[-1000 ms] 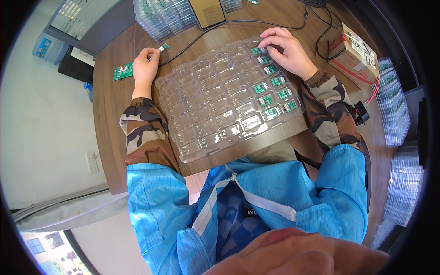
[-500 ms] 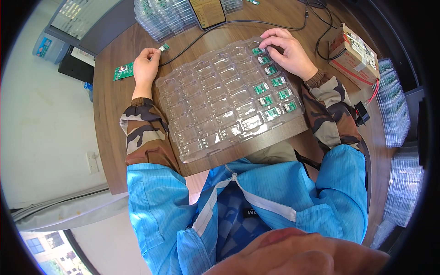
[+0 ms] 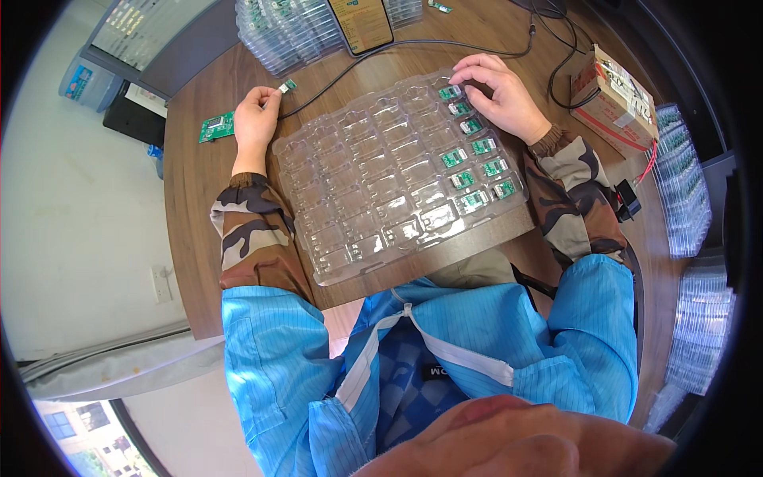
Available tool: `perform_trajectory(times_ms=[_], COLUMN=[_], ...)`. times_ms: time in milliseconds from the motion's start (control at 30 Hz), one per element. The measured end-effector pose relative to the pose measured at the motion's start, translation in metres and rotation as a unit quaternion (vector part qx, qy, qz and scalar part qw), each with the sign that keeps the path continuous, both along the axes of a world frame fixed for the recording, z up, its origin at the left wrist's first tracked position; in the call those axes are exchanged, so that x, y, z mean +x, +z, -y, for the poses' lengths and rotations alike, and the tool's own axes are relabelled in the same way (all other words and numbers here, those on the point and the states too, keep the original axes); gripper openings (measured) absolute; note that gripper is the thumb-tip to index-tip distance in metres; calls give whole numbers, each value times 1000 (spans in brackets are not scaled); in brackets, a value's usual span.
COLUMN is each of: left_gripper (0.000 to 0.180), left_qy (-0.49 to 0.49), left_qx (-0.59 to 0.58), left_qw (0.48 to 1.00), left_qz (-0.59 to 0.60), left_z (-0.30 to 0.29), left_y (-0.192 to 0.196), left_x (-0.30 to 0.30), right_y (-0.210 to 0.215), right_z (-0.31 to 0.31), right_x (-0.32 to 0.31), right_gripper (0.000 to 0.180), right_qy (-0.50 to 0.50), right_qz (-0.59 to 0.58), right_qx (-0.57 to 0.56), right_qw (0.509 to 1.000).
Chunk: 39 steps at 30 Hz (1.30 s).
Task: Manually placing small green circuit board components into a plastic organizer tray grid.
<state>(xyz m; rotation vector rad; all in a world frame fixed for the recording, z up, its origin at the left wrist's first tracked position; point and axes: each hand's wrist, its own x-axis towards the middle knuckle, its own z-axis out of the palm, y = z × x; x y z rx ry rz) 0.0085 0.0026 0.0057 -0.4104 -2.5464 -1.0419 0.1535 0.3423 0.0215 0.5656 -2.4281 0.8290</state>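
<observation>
Nine boards in the tray, a tenth between the left fingers

Head view: compared with half a second ago, the whole scene sits slightly lower in the frame, while the hands keep their places around the clear plastic tray (image 3: 373, 199) and its contents are unchanged. Beyond the tray's far left corner, the left hand (image 3: 257, 119) has thumb and forefinger closed on one small green board (image 3: 287, 86), which pokes out past the fingertips. The right hand (image 3: 502, 102) is over the tray's far right corner, thumb and forefinger slightly parted beside the farthest seated board; whether they touch it, I cannot tell.

By count, the tray carries nine seated boards (image 3: 462, 180): six along its right edge, three in the next column in. One larger green board (image 3: 213, 129) lies left of the tray, near the left wrist. Beyond the tray are one phone (image 3: 362, 24) and one tray stack (image 3: 290, 36); to its right are one cardboard box (image 3: 608, 107) and two more stacks (image 3: 685, 183).
</observation>
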Motion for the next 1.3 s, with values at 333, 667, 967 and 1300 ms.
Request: perform_trajectory(times_ms=[333, 667, 967, 1300], left_gripper=[19, 19, 19, 19], left_qy=[-5, 15, 14, 15], left_qx=[13, -1, 5, 5], left_qw=[1000, 1000, 1000, 1000], left_qz=[-4, 18, 18, 19], left_z=[0, -5, -3, -6], left_y=[-5, -2, 5, 4], left_x=[-7, 2, 1, 5], right_y=[17, 49, 47, 18], right_z=[-3, -20, -39, -69], right_x=[19, 161, 198, 182], right_gripper=[16, 9, 35, 18], right_qy=[-51, -331, -486, -494], right_qz=[-63, -30, 135, 252], right_qx=[-35, 213, 440, 517], right_qw=[996, 919, 743, 652])
